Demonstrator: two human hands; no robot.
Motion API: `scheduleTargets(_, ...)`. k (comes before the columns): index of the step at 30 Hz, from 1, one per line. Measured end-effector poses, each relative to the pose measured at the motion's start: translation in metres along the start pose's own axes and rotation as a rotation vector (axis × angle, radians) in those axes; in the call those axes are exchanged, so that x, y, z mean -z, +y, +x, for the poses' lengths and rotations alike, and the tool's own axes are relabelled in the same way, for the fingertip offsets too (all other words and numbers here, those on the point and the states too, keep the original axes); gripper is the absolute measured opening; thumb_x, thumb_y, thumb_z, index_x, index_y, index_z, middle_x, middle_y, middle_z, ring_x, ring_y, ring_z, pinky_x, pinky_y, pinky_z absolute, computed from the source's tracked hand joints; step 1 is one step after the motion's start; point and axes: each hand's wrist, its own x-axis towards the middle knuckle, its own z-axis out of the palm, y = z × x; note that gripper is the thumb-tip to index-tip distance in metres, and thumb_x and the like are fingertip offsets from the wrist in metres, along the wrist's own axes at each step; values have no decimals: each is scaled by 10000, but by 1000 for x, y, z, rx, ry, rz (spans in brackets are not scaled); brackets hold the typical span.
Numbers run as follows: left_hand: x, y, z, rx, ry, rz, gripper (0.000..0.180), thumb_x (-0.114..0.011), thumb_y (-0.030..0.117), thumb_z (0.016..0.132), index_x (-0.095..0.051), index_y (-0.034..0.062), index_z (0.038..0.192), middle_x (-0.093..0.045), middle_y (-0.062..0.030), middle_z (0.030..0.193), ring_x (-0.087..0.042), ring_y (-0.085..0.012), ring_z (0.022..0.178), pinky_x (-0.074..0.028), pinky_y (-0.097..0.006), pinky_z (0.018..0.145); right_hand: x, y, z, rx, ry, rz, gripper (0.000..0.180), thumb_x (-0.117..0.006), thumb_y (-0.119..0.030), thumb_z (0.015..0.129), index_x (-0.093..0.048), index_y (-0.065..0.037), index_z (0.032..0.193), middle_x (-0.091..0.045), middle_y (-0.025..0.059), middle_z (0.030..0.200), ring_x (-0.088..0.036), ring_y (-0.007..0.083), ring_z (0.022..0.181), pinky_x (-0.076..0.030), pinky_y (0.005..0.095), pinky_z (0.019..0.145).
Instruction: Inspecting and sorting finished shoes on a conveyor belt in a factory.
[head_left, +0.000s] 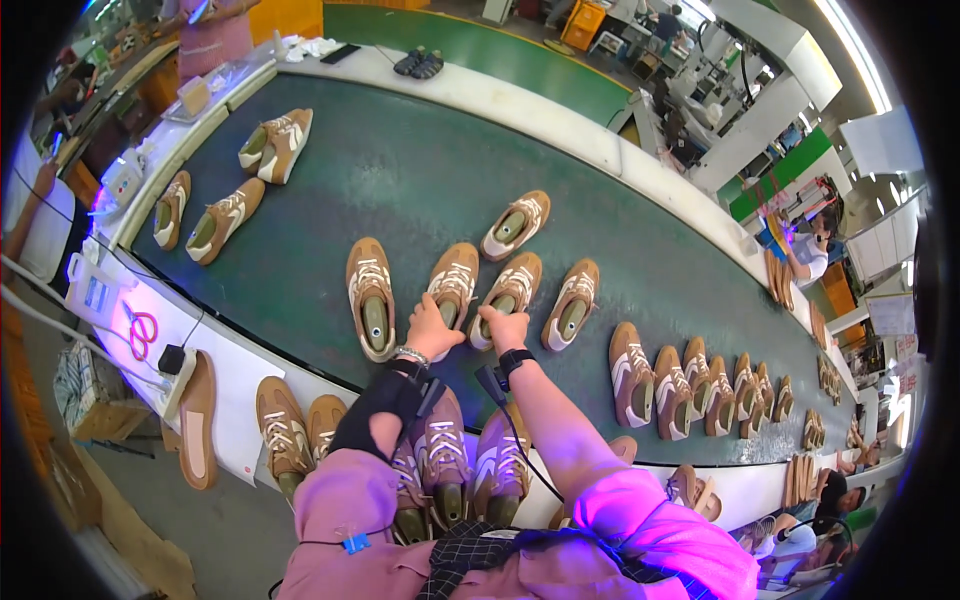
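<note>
My left hand [433,330], with a bracelet and a black band at the wrist, grips the heel end of a brown sneaker [456,268] with white laces. Beside it, my right hand [503,328] is closed round the heel end of a matching sneaker [521,270]. Both shoes lie toe away from me on a dark green belt [400,190], olive-green forms inside them. To the left lies another brown sneaker [368,285], to the right one more sneaker [575,300]. Just beyond the right-hand shoe rests a tilted sneaker [518,222].
Several sneakers [285,145] sit at the belt's far left; a row of sneakers [672,385] runs along its right. More sneakers [445,445] crowd the near ledge below my forearms. Red-handled scissors [142,330] and a shoe sole [198,420] lie left. Other people work around the belt.
</note>
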Motion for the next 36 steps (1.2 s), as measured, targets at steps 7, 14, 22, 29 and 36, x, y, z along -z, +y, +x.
scheduleTargets(7, 14, -28, -6, 117, -281, -1171, 694, -665, 15, 637, -364, 65, 1260, -537, -158, 1104, -576, -303, 990, -508, -395, 804, 87, 36, 0, -337, -743, 1063, 455, -620, -94, 712, -475, 54, 1117, -607, 149, 1035, -619, 275, 905, -500, 424, 824)
scheduleTargets(14, 30, 54, -173, -36, -549, -1494, 807, -571, -44, 591, -299, 102, 1336, -498, -132, 1157, -544, -271, 1038, -482, -378, 871, 271, 46, -129, -153, -782, 1168, 859, -599, -200, 566, -308, 8, 1346, -456, 249, 1259, -469, 420, 1153, -402, 552, 964)
scheduleTargets(22, -21, 81, -274, -354, -337, -1098, 821, -781, 166, 561, -325, 77, 1238, -440, -73, 1156, -457, -200, 1099, -377, -336, 955, 349, 90, -219, 86, -635, 950, 788, -601, -178, 579, -367, 1, 1310, -526, 128, 1148, -540, 250, 1040, -437, 344, 900)
scheduleTargets(29, -32, 153, -322, -516, -410, -1383, 987, -832, 368, 594, -267, 54, 1340, -437, -98, 1247, -451, -219, 1175, -383, -365, 990, 375, 70, -263, 168, -564, 1046, 795, -641, -183, 566, -383, -36, 1303, -533, 78, 1126, -542, 209, 1010, -418, 315, 916)
scheduleTargets(36, -74, 114, -305, -107, -751, -1596, 777, -720, 311, 762, -297, 39, 1353, -470, -100, 1255, -496, -242, 1146, -404, -394, 990, 397, 93, -250, 177, -639, 1018, 846, -659, -155, 556, -342, -30, 1330, -507, 84, 1178, -514, 207, 1062, -387, 317, 940)
